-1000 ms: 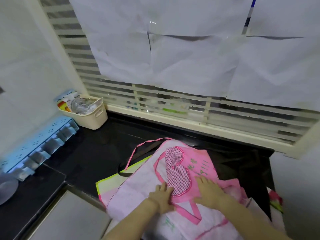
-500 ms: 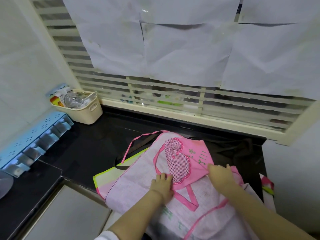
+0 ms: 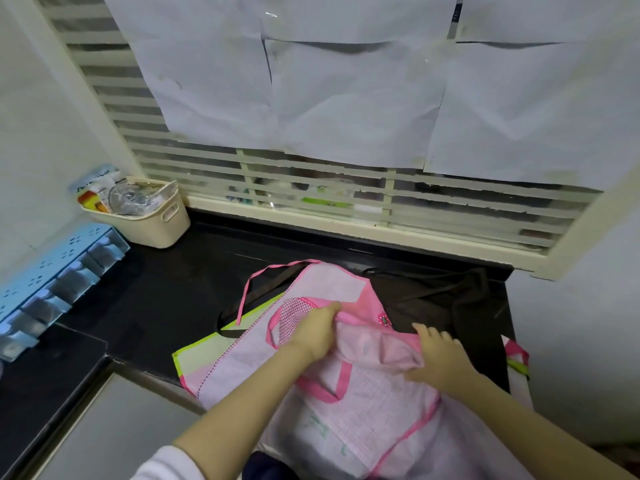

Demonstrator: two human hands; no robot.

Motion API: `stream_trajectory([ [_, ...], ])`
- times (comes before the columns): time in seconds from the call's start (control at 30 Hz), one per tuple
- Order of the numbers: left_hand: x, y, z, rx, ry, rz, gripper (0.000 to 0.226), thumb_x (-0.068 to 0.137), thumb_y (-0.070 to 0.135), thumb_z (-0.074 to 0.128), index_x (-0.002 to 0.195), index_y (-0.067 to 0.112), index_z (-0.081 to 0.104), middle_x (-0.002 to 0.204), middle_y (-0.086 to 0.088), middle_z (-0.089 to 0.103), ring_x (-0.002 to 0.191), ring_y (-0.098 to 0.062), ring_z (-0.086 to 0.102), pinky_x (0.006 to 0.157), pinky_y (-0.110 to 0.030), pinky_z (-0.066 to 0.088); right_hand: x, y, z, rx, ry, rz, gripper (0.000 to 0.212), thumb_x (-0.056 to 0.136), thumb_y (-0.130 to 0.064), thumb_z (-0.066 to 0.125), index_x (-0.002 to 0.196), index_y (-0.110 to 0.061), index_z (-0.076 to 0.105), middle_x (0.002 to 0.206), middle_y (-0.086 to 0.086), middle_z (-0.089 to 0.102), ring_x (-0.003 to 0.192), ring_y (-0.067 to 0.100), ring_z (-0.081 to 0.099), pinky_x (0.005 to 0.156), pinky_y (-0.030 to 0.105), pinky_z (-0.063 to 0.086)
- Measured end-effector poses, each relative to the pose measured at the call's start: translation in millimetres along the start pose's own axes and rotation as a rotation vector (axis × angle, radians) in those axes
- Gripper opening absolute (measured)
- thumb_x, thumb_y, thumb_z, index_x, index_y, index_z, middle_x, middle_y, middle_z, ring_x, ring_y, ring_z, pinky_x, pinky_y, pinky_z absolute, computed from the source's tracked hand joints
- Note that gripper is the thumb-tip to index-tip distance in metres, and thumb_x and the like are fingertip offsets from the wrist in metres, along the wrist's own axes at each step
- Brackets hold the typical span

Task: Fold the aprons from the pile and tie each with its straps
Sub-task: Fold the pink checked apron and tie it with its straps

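In cream basket (image 3: 157, 225), clear lid (image 3: 126, 199)

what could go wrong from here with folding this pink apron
The pink apron hangs over the counter's front edge, so its weight may drag the fold off as the left hand and right hand work it.
Its neck strap loops loose toward the window and could end up trapped inside the fold.
A dark apron and a green-edged one lie underneath; pulling might bunch them too.
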State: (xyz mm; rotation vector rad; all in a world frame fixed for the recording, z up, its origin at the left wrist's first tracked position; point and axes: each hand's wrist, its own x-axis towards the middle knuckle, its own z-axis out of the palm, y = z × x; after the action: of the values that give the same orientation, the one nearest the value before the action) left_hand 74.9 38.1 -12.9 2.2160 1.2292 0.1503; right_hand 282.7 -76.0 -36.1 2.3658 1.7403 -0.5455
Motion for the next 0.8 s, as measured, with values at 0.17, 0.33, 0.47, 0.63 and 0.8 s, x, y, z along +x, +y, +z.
stream_trajectory([
  [0.17, -5, -2, -30, 0.14, -0.162, 0.066, 0.023, 0.095, 0.04, 0.046, 0.082, 0.022, 0.043, 0.082, -0.004, 0.058, 0.086, -0.03, 0.055, 0.068, -0.035, 0.036, 11, 16, -28, 0.147, 0.028, -0.001, 0.052, 0.078, -0.048, 0.067, 0.12, -0.021, 0.054, 0.12, 0.0, 0.06, 0.11, 0.021, 0.058, 0.085, 0.028, 0.044],
  [0.33, -2, 7, -62, 0.213, -0.032, 0.104, 0.018, 0.09, 0.036, 0.056, 0.083, 0.021, 0.048, 0.082, -0.004, 0.058, 0.084, -0.03, 0.054, 0.067, -0.033, 0.037, 29, 9, -91, 0.106, 0.462, -0.047, 0.017, 0.087, -0.016, 0.055, 0.103, -0.014, 0.061, 0.105, 0.007, 0.059, 0.1, 0.029, 0.057, 0.074, 0.034, 0.044],
  [0.47, 4, 8, -78, 0.186, 0.194, 0.122, 0.008, 0.09, 0.01, 0.048, 0.094, 0.009, 0.056, 0.095, -0.008, 0.053, 0.091, -0.03, 0.051, 0.065, -0.03, 0.028, 34, -7, -122, 0.18, 0.694, -0.158, 0.029, 0.08, 0.008, 0.051, 0.102, -0.009, 0.061, 0.1, 0.006, 0.059, 0.095, 0.026, 0.052, 0.073, 0.028, 0.034],
  [0.63, -2, 9, -83, -0.387, 0.335, -0.023, 0.03, 0.085, -0.012, 0.035, 0.078, 0.015, 0.044, 0.075, 0.002, 0.049, 0.071, -0.015, 0.043, 0.058, -0.013, 0.035, 26, -20, -107, 0.262, 0.385, -0.242, 0.034, 0.085, -0.02, 0.064, 0.113, -0.014, 0.046, 0.101, 0.007, 0.064, 0.095, 0.033, 0.06, 0.071, 0.034, 0.041],
  [0.8, -19, 23, -82, -0.382, 0.142, 0.01, 0.009, 0.09, 0.01, 0.051, 0.098, 0.006, 0.049, 0.084, 0.0, 0.052, 0.075, -0.013, 0.047, 0.063, -0.014, 0.039, 19, -17, -73, 0.122, 0.094, -0.213, 0.057, 0.08, -0.048, 0.066, 0.123, -0.017, 0.046, 0.119, 0.0, 0.059, 0.107, 0.024, 0.057, 0.078, 0.031, 0.041],
])
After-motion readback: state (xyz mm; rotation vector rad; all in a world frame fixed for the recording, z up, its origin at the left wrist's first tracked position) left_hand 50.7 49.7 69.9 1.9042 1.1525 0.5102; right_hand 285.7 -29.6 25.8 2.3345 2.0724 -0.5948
